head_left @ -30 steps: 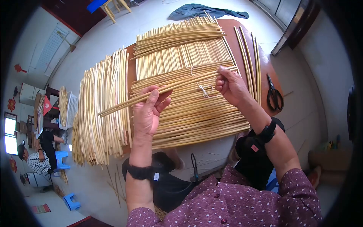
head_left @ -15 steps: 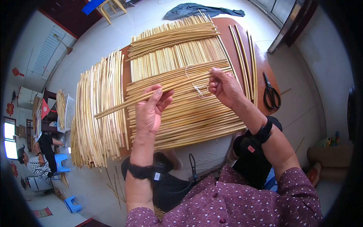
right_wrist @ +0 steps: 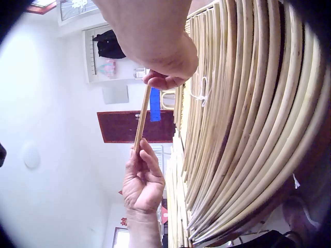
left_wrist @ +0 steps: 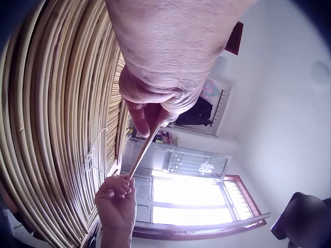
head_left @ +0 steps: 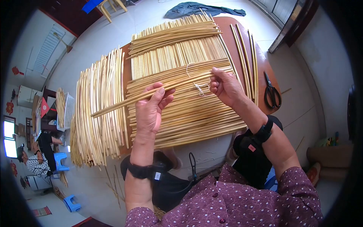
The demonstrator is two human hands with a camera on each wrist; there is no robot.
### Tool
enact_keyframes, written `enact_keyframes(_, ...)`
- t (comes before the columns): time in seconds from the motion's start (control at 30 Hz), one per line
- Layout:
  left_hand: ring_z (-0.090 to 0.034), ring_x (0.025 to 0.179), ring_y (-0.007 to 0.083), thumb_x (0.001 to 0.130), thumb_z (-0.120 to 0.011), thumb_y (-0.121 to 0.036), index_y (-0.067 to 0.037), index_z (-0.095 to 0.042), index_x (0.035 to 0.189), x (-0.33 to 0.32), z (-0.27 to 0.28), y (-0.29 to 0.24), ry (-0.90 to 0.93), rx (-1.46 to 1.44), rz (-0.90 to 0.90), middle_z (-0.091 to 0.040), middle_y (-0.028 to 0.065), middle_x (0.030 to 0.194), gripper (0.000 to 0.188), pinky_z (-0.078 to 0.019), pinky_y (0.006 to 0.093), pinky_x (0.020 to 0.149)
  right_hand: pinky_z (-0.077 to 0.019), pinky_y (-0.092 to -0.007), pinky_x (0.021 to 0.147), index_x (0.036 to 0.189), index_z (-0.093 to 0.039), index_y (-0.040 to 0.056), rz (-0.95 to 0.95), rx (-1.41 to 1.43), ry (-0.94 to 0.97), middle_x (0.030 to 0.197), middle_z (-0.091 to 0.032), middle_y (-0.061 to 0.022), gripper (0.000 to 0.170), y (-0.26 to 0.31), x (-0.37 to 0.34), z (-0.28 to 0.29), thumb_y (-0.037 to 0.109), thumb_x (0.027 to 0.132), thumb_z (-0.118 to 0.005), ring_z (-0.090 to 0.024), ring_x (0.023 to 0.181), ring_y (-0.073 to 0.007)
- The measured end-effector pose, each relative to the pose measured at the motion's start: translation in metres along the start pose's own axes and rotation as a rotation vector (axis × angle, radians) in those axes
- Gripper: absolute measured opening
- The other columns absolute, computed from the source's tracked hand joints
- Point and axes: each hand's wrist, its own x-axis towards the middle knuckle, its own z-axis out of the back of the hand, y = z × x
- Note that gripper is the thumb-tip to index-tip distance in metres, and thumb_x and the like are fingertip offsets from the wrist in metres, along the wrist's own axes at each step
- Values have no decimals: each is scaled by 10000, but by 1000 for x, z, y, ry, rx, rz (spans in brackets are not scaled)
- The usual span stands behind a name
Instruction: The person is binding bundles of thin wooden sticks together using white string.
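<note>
A pair of thin, straw-coloured sticks [head_left: 117, 106] slants across the head view, held above a layer of similar sticks [head_left: 189, 117]. Near their middle, my left hand [head_left: 148, 111] pinches them between thumb and fingers, palm turned up. My right hand [head_left: 228, 86] grips their right end, its fingers curled in. In the left wrist view the held sticks [left_wrist: 139, 157] run between both hands; the right wrist view shows the left hand [right_wrist: 145, 183] around their far part. A white string [head_left: 201, 90] lies looped on the layer, just left of the right hand.
Loose sticks [head_left: 100, 109] cover the table's left side, with another bundle [head_left: 172, 38] across the back. Black-handled scissors [head_left: 272, 92] and several separate sticks [head_left: 245, 56] lie on the right. Dark cloth [head_left: 204, 10] is on the floor; a person [head_left: 38, 160] sits far left.
The sticks' left ends, slightly spread before, now lie closer together. Both hands keep their hold and shift slightly left in the head view, as does the whole scene.
</note>
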Motion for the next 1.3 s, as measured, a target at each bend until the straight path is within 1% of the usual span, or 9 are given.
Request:
enact_keyframes(0.27,-660,935,272,856,-630,-39,-7,-594,1054,0,0,2,19,19,-28,-654,154,989,203,-602,298,721,-436,-222,483,854,-573,43,-41,39,-29,681,-546,-17,144,-2,1,2,175,898,-609,-528,564,-101)
enact_keyframes(0.37,-661,931,276,856,-643,-65,-7,-581,1077,-1,0,1,21,27,30,-654,154,988,237,-599,300,714,-442,-219,488,863,-573,34,22,20,-24,684,-540,-15,143,0,3,4,168,899,-609,-527,566,-99)
enact_keyframes(0.43,-668,895,258,866,-648,-134,-10,-587,1029,-3,-2,-2,-8,11,48,-653,151,952,213,-594,297,699,-442,-219,489,862,-573,34,24,17,-13,683,-539,-15,143,0,3,3,167,901,-607,-528,567,-98)
enact_keyframes(0.53,-671,883,263,866,-653,-173,-12,-588,1025,-4,1,-5,-45,5,64,-654,161,944,235,-598,290,677,-445,-217,491,860,-577,36,36,10,-4,682,-545,-18,143,0,1,0,169,903,-606,-534,570,-95)
enact_keyframes(0.67,-672,879,266,870,-646,-167,-14,-590,1029,-4,6,-5,-56,23,52,-654,168,941,228,-601,290,668,-453,-222,494,863,-586,33,27,-10,-9,679,-559,-27,146,-2,2,1,172,900,-610,-541,565,-99)
enact_keyframes(0.73,-661,934,280,887,-613,-121,-1,-581,1076,-4,9,-6,-52,22,62,-651,172,990,227,-599,290,701,-456,-225,493,864,-589,32,21,-7,2,678,-563,-29,147,-2,2,0,173,898,-613,-543,564,-100)
enact_keyframes(0.93,-657,949,286,884,-595,-66,-6,-587,1067,-3,8,-7,-10,-16,43,-650,175,994,192,-603,302,721,-462,-227,493,868,-591,26,3,7,-1,675,-559,-25,141,-2,1,1,163,899,-602,-544,558,-104)
enact_keyframes(1.23,-652,963,286,880,-600,-63,-16,-595,1053,-4,8,-7,16,-23,42,-651,166,989,180,-606,294,725,-455,-222,487,879,-587,28,-9,1,-16,678,-554,-24,123,-1,1,1,149,897,-600,-542,560,-103)
enact_keyframes(1.3,-654,958,282,878,-610,-76,-18,-597,1049,-3,9,-4,-16,-13,20,-653,161,987,181,-606,294,719,-455,-220,487,873,-584,31,-3,-3,-42,674,-550,-23,119,-2,0,-1,145,890,-610,-537,560,-102)
